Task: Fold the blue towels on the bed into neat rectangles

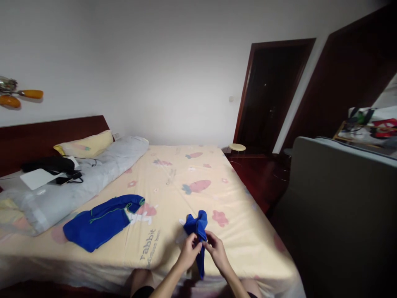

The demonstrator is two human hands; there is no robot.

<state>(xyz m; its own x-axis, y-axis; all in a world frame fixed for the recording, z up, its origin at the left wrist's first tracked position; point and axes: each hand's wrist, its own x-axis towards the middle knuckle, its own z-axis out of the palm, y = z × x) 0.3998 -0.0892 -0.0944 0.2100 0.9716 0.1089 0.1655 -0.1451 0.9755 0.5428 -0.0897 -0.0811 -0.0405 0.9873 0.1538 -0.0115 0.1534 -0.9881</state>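
Note:
Near the front edge of the bed, my left hand and my right hand pinch a gathered blue cloth between them. Its upper part is bunched in folds, and a narrow tail hangs down below my fingers. What kind of item the cloth is, I cannot make out. To the left, a blue garment with green trim lies folded over on the sheet, apart from both hands.
The bed has a yellow patterned sheet. A grey rolled quilt, a pillow, a black bag and a white flat object lie at left. A stool and grey panel stand right.

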